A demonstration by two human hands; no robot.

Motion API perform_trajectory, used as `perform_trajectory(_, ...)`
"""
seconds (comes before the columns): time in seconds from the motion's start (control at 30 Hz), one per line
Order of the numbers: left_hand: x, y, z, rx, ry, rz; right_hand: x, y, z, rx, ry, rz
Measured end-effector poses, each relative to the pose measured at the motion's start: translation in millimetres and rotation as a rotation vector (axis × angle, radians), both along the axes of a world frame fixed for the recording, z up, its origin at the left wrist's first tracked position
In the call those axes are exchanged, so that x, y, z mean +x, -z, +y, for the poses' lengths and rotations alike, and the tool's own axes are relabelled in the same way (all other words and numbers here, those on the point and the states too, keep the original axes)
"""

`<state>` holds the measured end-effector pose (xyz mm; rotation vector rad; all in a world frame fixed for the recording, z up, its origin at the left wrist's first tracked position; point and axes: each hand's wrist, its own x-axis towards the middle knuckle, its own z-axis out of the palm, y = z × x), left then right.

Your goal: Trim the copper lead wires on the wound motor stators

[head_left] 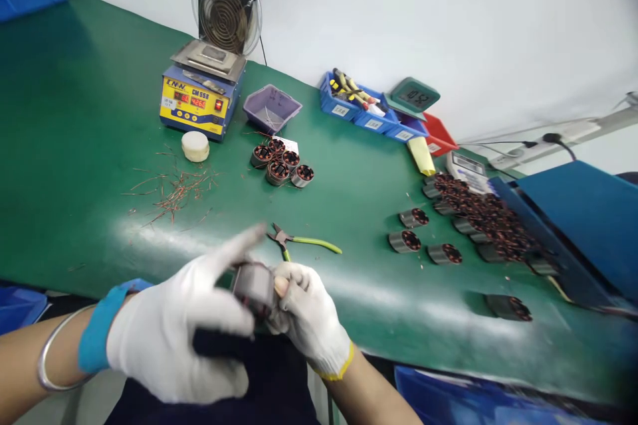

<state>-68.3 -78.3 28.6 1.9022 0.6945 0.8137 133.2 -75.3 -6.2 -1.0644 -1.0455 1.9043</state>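
Both my hands wear white gloves and meet near the table's front edge. My left hand [179, 339] and my right hand [306, 315] are closed together on a grey motor stator [253, 287] with copper windings. The left index finger sticks out above it. Green-handled cutters [299, 241] lie on the green mat just beyond my hands. A cluster of several stators [280, 163] sits further back.
A yellow-and-blue solder pot [199, 103] with a fan stands at the back. Beside it are a white round tin [195, 146], a purple tray [272, 107], and copper wire clippings [172, 189]. Many stators [473, 212] lie at right by blue bins [371, 116] and a blue crate [578, 226].
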Motion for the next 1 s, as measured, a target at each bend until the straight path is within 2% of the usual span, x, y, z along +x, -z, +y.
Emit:
perform_trajectory(0.07, -4.7, -3.0, -1.5, 0.271, 0.091, 0.102, 0.1, -5.2, -1.0, -0.001, -0.026, -0.001)
perform_trajectory(0.13, -6.2, -2.2, -1.9, 0.361, -0.006, 0.108, 2.2, -12.2, 0.5, 0.104, -0.075, -0.044)
perform_trajectory(0.17, -5.2, -0.4, -1.6, 0.323, -0.104, 0.1, 3.7, -15.4, 2.4, 0.207, -0.097, -0.094)
perform_trajectory(0.27, 3.9, 10.2, 3.2, 0.039, -0.32, 0.191, 7.6, -19.7, 9.7, 0.623, -0.145, -0.394)
perform_trajectory(0.33, 10.3, 19.4, 10.3, -0.044, -0.299, 0.329, 9.7, -17.7, 11.7, 0.85, -0.183, -0.67)
perform_trajectory(0.4, 11.6, 27.6, 18.3, 0.021, -0.245, 0.421, 13.8, -14.5, 9.3, 1.008, -0.2, -0.9)
perform_trajectory(0.47, 5.8, 32.1, 23.5, 0.122, -0.16, 0.445, 22.4, -13.1, 4.3, 1.099, -0.235, -0.929)
perform_trajectory(0.53, -4.3, 31.2, 23.1, 0.184, -0.155, 0.396, 34.5, -15.0, 1.5, 1.106, -0.251, -0.78)
perform_trajectory(0.6, -12.6, 25.5, 17.0, 0.163, -0.326, 0.299, 45.3, -18.6, 4.1, 1.039, -0.2, -0.669)
perform_trajectory(0.67, -13.8, 19.2, 7.2, 0.098, -0.574, 0.245, 49.2, -21.5, 10.9, 0.966, -0.093, -0.746)
perform_trajectory(0.73, -7.0, 16.7, -2.4, 0.063, -0.672, 0.347, 44.6, -22.7, 17.3, 0.897, -0.1, -0.899)
perform_trajectory(0.8, 3.4, 19.2, -8.0, 0.091, -0.629, 0.554, 35.3, -22.7, 19.2, 0.83, -0.24, -0.952)
perform_trajectory(0.87, 11.2, 23.7, -8.1, 0.145, -0.58, 0.699, 27.4, -22.9, 16.6, 0.744, -0.389, -0.916)
perform_trajectory(0.93, 12.8, 26.6, -4.7, 0.176, -0.555, 0.727, 23.5, -24.5, 13.6, 0.658, -0.385, -0.942)
perform_trajectory(1.0, 10.3, 26.5, -1.0, 0.198, -0.509, 0.695, 20.9, -27.2, 14.5, 0.59, -0.285, -1.072)
